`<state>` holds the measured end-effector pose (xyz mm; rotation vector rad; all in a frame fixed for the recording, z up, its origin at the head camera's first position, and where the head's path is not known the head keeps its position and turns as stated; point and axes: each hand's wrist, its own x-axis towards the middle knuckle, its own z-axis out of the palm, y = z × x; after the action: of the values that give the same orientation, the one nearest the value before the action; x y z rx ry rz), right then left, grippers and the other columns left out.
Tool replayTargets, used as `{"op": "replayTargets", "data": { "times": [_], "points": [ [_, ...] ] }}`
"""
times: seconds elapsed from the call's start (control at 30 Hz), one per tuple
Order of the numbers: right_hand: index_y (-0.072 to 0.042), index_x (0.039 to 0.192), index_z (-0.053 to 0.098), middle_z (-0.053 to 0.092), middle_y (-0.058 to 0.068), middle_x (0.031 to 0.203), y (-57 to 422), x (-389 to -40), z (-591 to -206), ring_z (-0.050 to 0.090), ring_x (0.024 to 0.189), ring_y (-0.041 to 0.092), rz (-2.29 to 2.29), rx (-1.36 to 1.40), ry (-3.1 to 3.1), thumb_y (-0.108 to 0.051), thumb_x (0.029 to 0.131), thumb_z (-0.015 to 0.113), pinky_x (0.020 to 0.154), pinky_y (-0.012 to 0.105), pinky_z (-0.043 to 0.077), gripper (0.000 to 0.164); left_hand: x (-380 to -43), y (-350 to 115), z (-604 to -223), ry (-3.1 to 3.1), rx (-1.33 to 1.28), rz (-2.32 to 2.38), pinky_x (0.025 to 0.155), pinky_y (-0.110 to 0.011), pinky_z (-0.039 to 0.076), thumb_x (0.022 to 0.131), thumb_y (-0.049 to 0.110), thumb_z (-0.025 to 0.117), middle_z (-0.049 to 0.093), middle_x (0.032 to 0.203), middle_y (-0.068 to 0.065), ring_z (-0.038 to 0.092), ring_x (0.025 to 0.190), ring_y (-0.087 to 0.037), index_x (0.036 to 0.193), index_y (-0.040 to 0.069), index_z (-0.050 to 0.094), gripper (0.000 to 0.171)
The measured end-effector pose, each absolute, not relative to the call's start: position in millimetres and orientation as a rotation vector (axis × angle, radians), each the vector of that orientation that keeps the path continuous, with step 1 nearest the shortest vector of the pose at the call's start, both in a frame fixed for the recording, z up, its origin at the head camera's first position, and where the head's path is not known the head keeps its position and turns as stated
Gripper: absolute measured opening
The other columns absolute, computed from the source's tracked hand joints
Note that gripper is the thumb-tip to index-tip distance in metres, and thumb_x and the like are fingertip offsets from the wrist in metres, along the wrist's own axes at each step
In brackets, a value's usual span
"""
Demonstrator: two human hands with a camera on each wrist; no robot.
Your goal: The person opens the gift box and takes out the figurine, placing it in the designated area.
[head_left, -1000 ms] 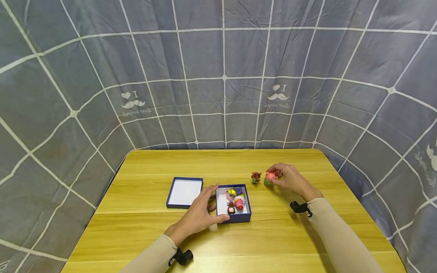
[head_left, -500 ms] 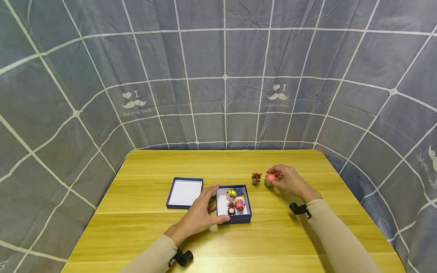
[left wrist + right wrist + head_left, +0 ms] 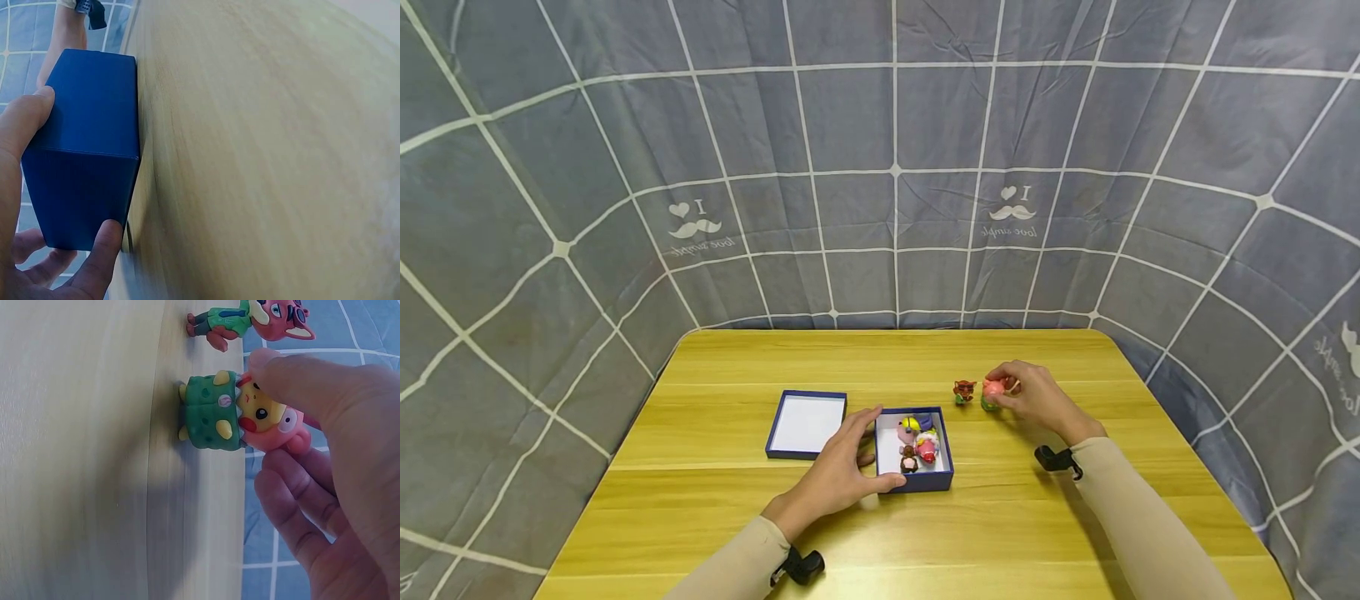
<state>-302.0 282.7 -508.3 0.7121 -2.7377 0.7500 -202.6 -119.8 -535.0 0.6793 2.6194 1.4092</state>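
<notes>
My left hand grips a blue box at its left side, thumb at the near corner and fingers along the left and far edges. In the left wrist view the blue box shows only its outer walls. Inside it lie several small figurines, one with a yellow top and one brown. My right hand pinches the pink head of a toy figurine between thumb and fingers. Seen from the right wrist, this figurine has a yellow face and a green body, upright with its feet at the tabletop.
A reddish-brown fox figurine in a green shirt stands just left of the pink-headed one. The box lid, white inside with blue edges, lies left of the box. A grey checked cloth hangs behind the wooden table.
</notes>
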Motion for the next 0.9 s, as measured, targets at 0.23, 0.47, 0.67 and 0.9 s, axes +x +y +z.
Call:
{"op": "replayTargets", "data": {
  "times": [0.23,0.47,0.67,0.9],
  "points": [
    [-0.004,0.122,0.084,0.083,0.005,0.105,283.2,-299.8,-505.3,0.074,0.094,0.017,0.743,0.704,-2.761,-0.014,0.098,0.096,0.08,0.032,0.068,0.028,-203.8,-119.9,-535.3,2.668,0.685,1.371,0.129,-0.046,0.061,0.092,0.052,0.101,0.044,0.183,-0.014,0.05,0.168,-0.04,0.182,0.01,0.039,0.117],
    [-0.004,0.124,0.084,0.082,0.005,0.106,284.1,-298.6,-505.2,0.074,0.093,0.019,0.734,0.7,-2.77,-0.014,0.097,0.097,0.079,0.034,0.067,0.031,-203.4,-119.9,-535.6,2.667,0.679,1.363,0.128,-0.046,0.061,0.093,0.052,0.1,0.044,0.184,-0.014,0.049,0.168,-0.04,0.182,0.011,0.038,0.117],
    [-0.003,0.126,0.083,0.083,0.007,0.109,283.9,-299.0,-506.1,0.074,0.094,0.02,0.722,0.693,-2.778,-0.015,0.096,0.098,0.079,0.033,0.066,0.035,-203.4,-119.6,-536.6,2.644,0.684,1.386,0.123,-0.041,0.065,0.093,0.051,0.1,0.044,0.183,-0.014,0.05,0.168,-0.039,0.183,0.011,0.038,0.116],
    [-0.004,0.129,0.083,0.083,0.008,0.115,285.0,-298.7,-506.5,0.072,0.095,0.018,0.727,0.669,-2.798,-0.017,0.096,0.099,0.079,0.031,0.064,0.039,-204.5,-119.4,-536.7,2.587,0.682,1.452,0.119,-0.036,0.067,0.094,0.046,0.101,0.043,0.183,-0.014,0.053,0.165,-0.037,0.183,0.01,0.036,0.115]
  ]
}}
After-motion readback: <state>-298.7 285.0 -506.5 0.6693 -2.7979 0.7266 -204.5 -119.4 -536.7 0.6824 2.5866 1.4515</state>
